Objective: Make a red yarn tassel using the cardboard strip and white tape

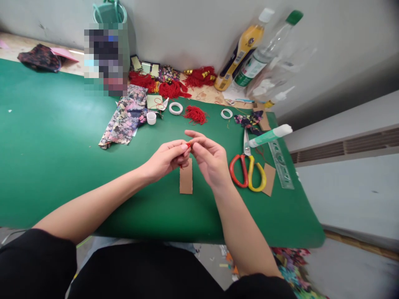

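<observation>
The red thread (188, 145) was between the two hands, above the table (62, 145). The left hand (172, 158) pinched it in its fingers; whether the fingers of the right hand (212, 161) gripped it too, I could not tell. A slackened pinch could have let so thin a piece slip or tangle. At six o'clock lay a cardboard strip (186, 182), easily nudged; near twelve, a red bundle (195, 115); toward three, scissors (247, 153), within bumping reach of a careless swing.
</observation>
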Motion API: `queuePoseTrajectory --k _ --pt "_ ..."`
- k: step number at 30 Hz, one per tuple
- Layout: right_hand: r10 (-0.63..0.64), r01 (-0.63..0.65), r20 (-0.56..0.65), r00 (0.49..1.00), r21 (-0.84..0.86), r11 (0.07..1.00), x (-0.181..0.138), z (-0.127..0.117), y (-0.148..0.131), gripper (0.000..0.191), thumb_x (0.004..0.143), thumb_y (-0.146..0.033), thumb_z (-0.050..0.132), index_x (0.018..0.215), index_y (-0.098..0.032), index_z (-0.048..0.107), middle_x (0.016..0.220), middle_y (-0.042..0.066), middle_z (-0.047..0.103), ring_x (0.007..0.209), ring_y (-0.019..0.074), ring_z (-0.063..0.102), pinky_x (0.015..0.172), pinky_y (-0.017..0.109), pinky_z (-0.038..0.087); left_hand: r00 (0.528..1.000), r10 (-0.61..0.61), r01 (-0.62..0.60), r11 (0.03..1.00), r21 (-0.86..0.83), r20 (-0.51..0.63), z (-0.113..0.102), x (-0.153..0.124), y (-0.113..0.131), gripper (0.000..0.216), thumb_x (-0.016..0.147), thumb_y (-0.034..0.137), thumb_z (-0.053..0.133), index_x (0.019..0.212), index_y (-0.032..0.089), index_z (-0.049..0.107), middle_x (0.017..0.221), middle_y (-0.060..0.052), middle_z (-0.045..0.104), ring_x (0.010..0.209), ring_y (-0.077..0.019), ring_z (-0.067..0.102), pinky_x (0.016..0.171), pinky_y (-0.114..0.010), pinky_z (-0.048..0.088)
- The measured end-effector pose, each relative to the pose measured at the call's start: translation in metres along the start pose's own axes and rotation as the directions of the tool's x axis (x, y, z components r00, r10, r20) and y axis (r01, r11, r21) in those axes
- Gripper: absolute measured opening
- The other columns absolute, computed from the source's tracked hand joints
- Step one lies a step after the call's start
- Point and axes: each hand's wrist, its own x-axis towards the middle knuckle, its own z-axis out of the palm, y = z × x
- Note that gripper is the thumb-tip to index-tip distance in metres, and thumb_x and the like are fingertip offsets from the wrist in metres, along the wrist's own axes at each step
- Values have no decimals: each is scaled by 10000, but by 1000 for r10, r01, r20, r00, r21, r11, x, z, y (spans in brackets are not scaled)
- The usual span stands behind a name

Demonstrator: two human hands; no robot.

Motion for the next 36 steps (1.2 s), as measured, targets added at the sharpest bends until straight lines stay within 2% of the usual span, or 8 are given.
queuePoseTrajectory --k 6,11,13,20,26,36 --pt "-4 4 -54 999 3 1000 0 1 2 150 663 -297 828 768 -237 739 1137 32 692 901 144 668 842 321 564 996 87 -85 987 136 -10 -3 1 -5 382 793 485 663 670 161 503 567 49 377 547 -82 376 551 -247 293" --pt "3 -3 -86 996 3 1000 -1 3 2 162 639 -332 840 755 -250 762 1119 38 698 988 190 658 884 378 553 971 240 -222 895 387 0 -6 0 -9 407 855 526 576 683 164 500 629 33 430 608 -96 386 595 -261 325" --pt "0 1 -95 995 18 1000 0 4 2 159 620 -331 852 731 -256 767 1088 34 703 997 192 653 899 383 543 966 258 -235 863 448 10 -6 0 -8 396 877 518 542 700 166 502 639 31 438 614 -98 390 601 -263 331" --pt "-18 23 -104 994 46 999 2 4 3 175 581 -338 877 690 -264 762 967 14 686 886 154 647 826 334 555 967 255 -218 790 573 16 -3 -2 -1 403 890 524 496 691 173 485 621 32 440 596 -100 397 583 -260 332" --pt "-44 52 -114 993 68 996 3 5 6 153 613 -312 858 702 -247 751 923 0 662 765 108 627 707 268 563 964 265 -216 756 618 12 -3 -1 -3 389 918 498 448 695 179 461 623 32 440 597 -97 398 587 -254 341" --pt "-11 35 -163 987 149 988 9 -2 4 179 665 -342 826 736 -229 706 853 -21 757 680 87 648 686 239 558 993 121 -111 844 525 17 -7 1 -7 323 882 477 519 808 163 524 640 30 479 609 -99 438 600 -252 364"
